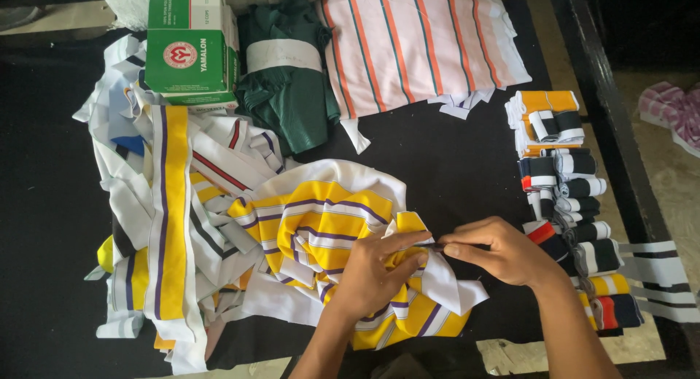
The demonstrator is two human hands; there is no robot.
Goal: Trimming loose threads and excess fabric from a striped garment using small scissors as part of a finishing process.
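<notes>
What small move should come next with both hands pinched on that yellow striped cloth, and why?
Probably draw the hands slightly apart to stretch the pinched edge flat. The left hand and right hand meet fingertip to fingertip on the bunched yellow striped fabric, whose edge is folded and crumpled there; what is pinched between them is too small to tell.

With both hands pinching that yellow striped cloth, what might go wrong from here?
Three risks, judged from the layout. The left hand and right hand pinch the yellow striped cloth at one small spot, so it may slip or pucker. The loose strips lie right beside it and might get dragged along. The rolled bands sit near the table edge, close to the right forearm, and might be knocked off.
</notes>
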